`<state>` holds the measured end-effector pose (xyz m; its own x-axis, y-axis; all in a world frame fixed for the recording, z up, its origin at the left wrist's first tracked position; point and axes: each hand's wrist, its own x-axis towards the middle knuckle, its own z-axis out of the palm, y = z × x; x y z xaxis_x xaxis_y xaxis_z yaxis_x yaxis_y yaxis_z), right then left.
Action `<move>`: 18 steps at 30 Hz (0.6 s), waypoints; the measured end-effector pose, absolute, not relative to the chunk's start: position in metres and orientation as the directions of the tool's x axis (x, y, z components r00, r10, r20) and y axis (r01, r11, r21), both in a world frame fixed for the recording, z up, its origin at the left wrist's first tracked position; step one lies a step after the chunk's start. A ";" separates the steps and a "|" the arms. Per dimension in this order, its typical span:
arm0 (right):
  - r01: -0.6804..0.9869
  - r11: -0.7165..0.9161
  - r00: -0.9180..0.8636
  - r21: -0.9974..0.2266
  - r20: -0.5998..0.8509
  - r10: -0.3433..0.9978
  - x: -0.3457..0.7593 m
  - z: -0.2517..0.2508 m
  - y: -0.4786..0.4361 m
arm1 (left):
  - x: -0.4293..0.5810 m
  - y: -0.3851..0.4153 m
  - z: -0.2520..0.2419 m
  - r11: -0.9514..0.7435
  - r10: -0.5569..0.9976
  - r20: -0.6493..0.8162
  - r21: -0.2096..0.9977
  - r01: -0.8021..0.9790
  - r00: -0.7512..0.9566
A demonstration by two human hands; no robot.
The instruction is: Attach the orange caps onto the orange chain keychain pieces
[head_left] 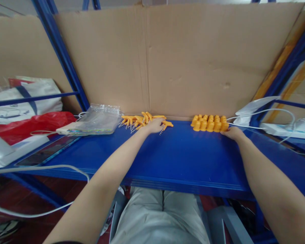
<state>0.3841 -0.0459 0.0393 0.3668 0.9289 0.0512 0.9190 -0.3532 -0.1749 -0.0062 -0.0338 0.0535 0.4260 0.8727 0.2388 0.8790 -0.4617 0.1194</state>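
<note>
My left hand (156,125) is closed on an orange corkscrew piece (168,124), which has a forked orange handle and a metal spiral hanging below it. Just left of that hand lies a pile of similar orange corkscrew pieces (132,119), their silver spirals pointing toward me. On the right, small orange cup-shaped pieces (203,125) stand close together in rows. At the front right corner of these rows, my right hand (234,133) has its fingers closed on the end cup-shaped piece (224,127). The fingertips of both hands are partly hidden.
Clear zip bags (99,118) lie left of the pile on the blue shelf (173,156). A tablet-like dark panel (47,150) and red plastic bag (48,123) are farther left. Cardboard (180,61) walls the back. A white cable (269,110) and power strip (282,130) are right.
</note>
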 end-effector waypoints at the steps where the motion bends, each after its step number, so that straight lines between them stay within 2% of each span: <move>1: 0.918 -0.351 0.366 -0.182 0.057 0.929 0.385 0.039 -0.046 | -0.005 -0.031 0.045 -0.477 0.863 0.244 0.107 0.872 0.442; 7: 0.909 -0.358 0.381 -0.213 0.080 0.921 0.386 0.038 -0.045 | -0.010 -0.026 0.015 -0.537 0.816 0.292 0.061 0.842 0.499; 18: 0.901 -0.392 0.412 -0.185 0.083 0.908 0.379 0.040 -0.049 | 0.003 -0.035 0.020 -0.520 0.789 0.379 -0.011 0.854 0.484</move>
<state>0.3793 -0.0490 0.0402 0.4117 0.9076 0.0828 0.9013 -0.3920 -0.1845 0.0031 -0.0348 0.0202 0.4842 0.7887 0.3787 0.8544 -0.5195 -0.0105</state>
